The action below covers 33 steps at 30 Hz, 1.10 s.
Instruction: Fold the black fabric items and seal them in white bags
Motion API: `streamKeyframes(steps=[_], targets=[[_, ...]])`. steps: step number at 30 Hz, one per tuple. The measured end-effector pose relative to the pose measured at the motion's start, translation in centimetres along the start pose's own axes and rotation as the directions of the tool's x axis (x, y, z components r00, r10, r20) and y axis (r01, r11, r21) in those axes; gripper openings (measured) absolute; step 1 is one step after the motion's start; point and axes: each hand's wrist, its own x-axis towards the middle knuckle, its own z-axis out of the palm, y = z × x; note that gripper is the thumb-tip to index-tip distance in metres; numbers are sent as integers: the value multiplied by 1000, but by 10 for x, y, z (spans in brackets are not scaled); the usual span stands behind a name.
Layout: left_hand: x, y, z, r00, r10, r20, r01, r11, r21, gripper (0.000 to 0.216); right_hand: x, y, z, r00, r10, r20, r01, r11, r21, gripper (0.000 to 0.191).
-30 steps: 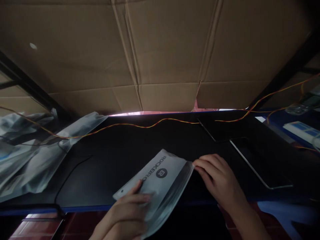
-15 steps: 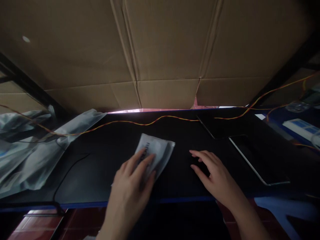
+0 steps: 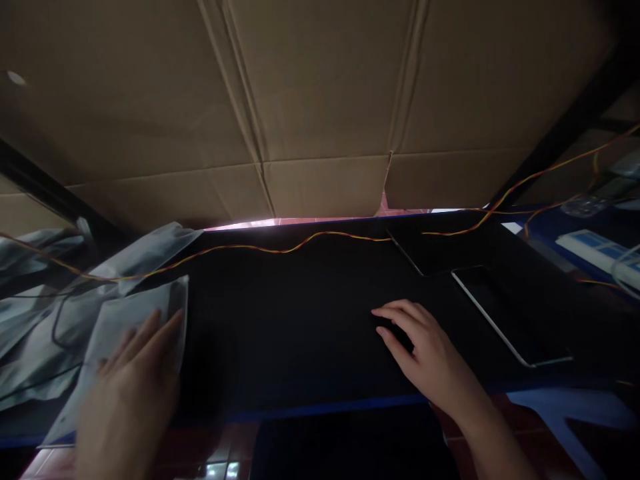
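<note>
My left hand (image 3: 131,373) lies flat, fingers stretched out, on a grey plastic pouch (image 3: 125,317) at the left end of the black table (image 3: 300,320). The pouch rests against a pile of similar grey plastic bags (image 3: 45,333). My right hand (image 3: 425,347) rests on the table right of centre, fingers loosely curved over something dark that I cannot make out.
A large cardboard sheet (image 3: 320,100) stands behind the table. A thin orange-yellow wire (image 3: 300,243) runs along the back edge. Two dark flat tablets (image 3: 510,313) lie at the right. A white and blue power strip (image 3: 595,250) is at the far right.
My left hand has slid the grey pouch from the table's middle to the far left, onto the bag pile. My right hand let go of the pouch and stayed put.
</note>
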Motion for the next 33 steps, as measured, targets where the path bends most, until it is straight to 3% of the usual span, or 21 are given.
streamKeyframes(steps=[3, 5, 8, 10, 17, 33], targets=[[-17, 51, 6, 982, 176, -61, -184, 972, -145, 50, 0, -3, -1, 1000, -4, 17, 4, 1000, -26, 26], [-25, 94, 11, 941, 323, -100, -338, 889, -309, 45, 1, -9, 0, 999, -23, 36, 25, 998, -64, 27], [-28, 149, 21, 882, 471, -26, -446, 814, -372, 46, 1, -21, 9, 996, -74, 53, 81, 987, -140, 39], [-27, 169, 29, 858, 511, 39, -474, 821, -319, 52, 1, -27, 16, 990, -113, 85, 127, 973, -190, 51], [-26, 169, 43, 815, 576, 59, -563, 812, -156, 63, 0, -30, 25, 982, -102, 158, 141, 955, -260, 58], [-25, 168, 43, 819, 570, 74, -551, 815, -177, 63, 1, -31, 22, 987, -91, 136, 121, 965, -233, 56]])
